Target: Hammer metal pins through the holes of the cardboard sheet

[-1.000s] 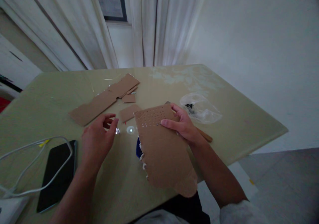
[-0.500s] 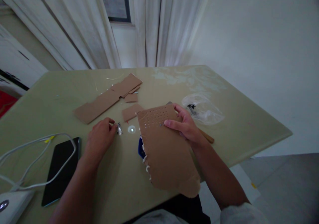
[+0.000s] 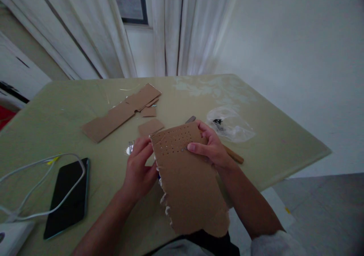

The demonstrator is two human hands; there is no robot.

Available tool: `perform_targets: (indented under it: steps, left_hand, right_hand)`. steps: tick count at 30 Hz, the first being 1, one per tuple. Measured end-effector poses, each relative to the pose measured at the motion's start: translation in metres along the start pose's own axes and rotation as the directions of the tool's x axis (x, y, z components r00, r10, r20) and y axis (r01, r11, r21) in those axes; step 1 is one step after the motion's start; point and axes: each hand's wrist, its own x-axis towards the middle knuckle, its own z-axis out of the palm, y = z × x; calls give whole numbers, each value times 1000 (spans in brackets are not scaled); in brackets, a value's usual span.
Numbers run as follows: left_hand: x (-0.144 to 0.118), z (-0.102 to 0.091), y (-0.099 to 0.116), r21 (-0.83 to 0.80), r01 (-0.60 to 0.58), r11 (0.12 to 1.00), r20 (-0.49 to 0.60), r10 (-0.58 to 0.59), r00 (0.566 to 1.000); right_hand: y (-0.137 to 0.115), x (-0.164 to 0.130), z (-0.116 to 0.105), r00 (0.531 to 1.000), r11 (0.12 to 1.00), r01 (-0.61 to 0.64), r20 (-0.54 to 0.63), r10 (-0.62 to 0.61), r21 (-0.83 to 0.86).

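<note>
My right hand (image 3: 210,144) grips a brown cardboard piece (image 3: 190,187) by its upper right side, thumb on the front and fingers behind. Rows of small holes cross the cardboard's top, and two small metal dots show near my thumb. My left hand (image 3: 140,167) is at the cardboard's left edge, fingers curled and tips hidden behind it; what they hold, if anything, is hidden. Beside its knuckles, thin metal pins, perhaps screws (image 3: 131,146), show over a small white disc (image 3: 127,150). White glue-like lumps line the cardboard's ragged left edge.
Cut cardboard strips (image 3: 122,113) and a smaller cardboard piece (image 3: 150,127) lie farther back on the table (image 3: 193,96). To the right are a clear plastic bag (image 3: 236,129) with black bits and a wooden handle (image 3: 234,155). A phone (image 3: 68,199) and white cable (image 3: 40,157) lie left.
My left hand has moved right, from beside the small metal pieces to behind the cardboard's left edge. The cardboard has tilted slightly, its upper left corner shifting left and down, covering the blue thing beneath.
</note>
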Motion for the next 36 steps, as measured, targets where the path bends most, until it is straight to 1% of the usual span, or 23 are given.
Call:
perform_targets:
  steps: [2,3,5,7,9,12,15,20,23,25,27,28,29,30,31,32,33,34,35,36]
  left_hand:
    - [-7,6,11,-100,-90,991,-11,89,996]
    - [-10,9,14,-132,-102,986,-22,100,995]
    - [-14,12,17,-157,-85,984,-57,77,995]
    - [-14,13,18,-149,-55,987,-94,42,995]
    - [-12,13,18,-133,-67,989,-128,49,991]
    - [-5,10,21,-135,-94,986,-131,76,988]
    - [-1,8,26,-183,-104,978,-157,75,985]
    - [-7,10,28,-210,-93,973,-160,59,985]
    - [-12,10,25,-200,-46,979,-145,17,989]
    - [-13,9,21,-188,15,982,-93,-33,995]
    - [-13,9,17,-189,108,976,-25,-115,993]
    - [-12,10,15,-193,169,967,3,-172,985]
    - [-11,10,13,-196,236,952,7,-239,971]
    - [-10,11,11,-202,297,933,-30,-308,951]
    - [-10,11,9,-211,339,917,-104,-366,925]
    - [-9,11,9,-218,353,910,-201,-396,896]
    - [-8,10,9,-211,334,919,-301,-386,872]
    - [-7,8,9,-176,291,940,-383,-338,860]
    - [-6,5,11,-109,228,967,-425,-253,869]
    - [-6,2,13,-20,145,989,-418,-140,897]
  right_hand:
    - [1,-1,2,1000,1000,0,15,-1,4]
    - [1,-1,3,1000,1000,-3,20,3,-1]
    - [2,-1,4,1000,1000,-11,27,11,-17]
    - [3,-2,5,999,1000,-16,42,17,-24]
    - [3,-2,5,998,1000,-22,55,23,-19]
    - [2,-3,4,996,999,-38,80,39,-11]
    - [1,-4,2,990,998,-59,124,62,-32]
    - [0,-2,2,986,992,-88,135,101,-93]
    - [0,-1,3,983,989,-112,132,123,-92]
    - [0,-1,3,986,990,-108,117,119,-92]
    - [0,-1,3,992,993,-76,89,84,-92]
    - [0,-1,2,995,994,-58,71,65,-91]
    - [0,0,1,998,995,-43,51,48,-90]
    - [0,0,0,999,995,-31,29,34,-93]
    - [0,0,0,1000,995,-25,7,25,-102]
    - [0,0,-1,1000,993,-20,-12,19,-116]
    - [0,0,-2,1000,990,-16,-26,12,-137]
    - [0,1,-2,999,987,-11,-36,5,-162]
    - [0,1,-2,999,982,-2,-41,-6,-189]
    - [0,2,-2,999,976,8,-41,-18,-216]
